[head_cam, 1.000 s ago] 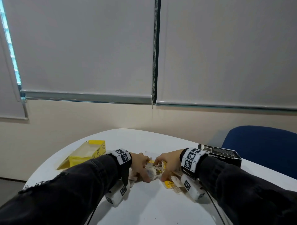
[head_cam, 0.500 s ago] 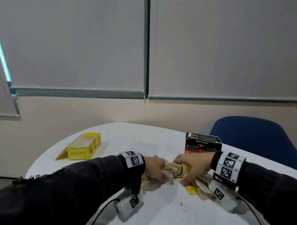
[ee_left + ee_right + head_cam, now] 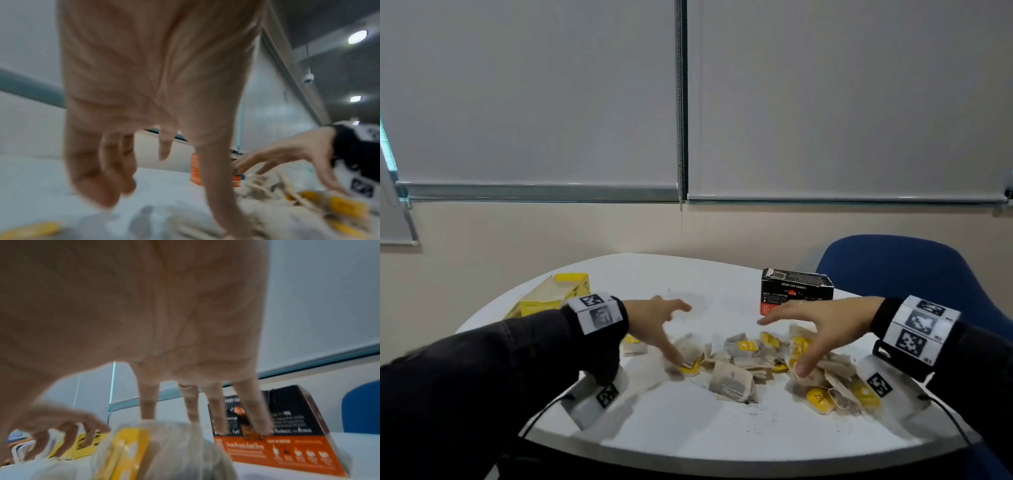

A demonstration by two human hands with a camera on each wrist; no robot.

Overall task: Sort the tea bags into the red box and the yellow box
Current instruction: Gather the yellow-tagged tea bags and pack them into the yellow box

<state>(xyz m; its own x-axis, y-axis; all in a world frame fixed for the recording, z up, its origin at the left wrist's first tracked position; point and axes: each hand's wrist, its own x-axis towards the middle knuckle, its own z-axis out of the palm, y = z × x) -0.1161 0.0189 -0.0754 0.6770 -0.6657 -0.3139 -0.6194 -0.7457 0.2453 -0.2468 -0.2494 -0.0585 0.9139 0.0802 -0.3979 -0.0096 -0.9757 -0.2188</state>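
Head view: left hand [image 3: 654,322] and right hand [image 3: 822,325] spread, empty, over tea bags [image 3: 732,378] mid-table. Yellow box [image 3: 551,298] at 10 o'clock, red box [image 3: 796,291] at 1. Sorting unstarted; next, pinch one bag.

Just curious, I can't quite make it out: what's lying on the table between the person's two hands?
A loose heap of tea bags, many with yellow tags, lies between the left hand and the right hand, seen best in the head view.

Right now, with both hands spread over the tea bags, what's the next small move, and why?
Probably pinch one yellow-tagged tea bag with the right hand: both it and the left hand hover open, holding nothing, and the bags lie scattered loose between the yellow box and red box.
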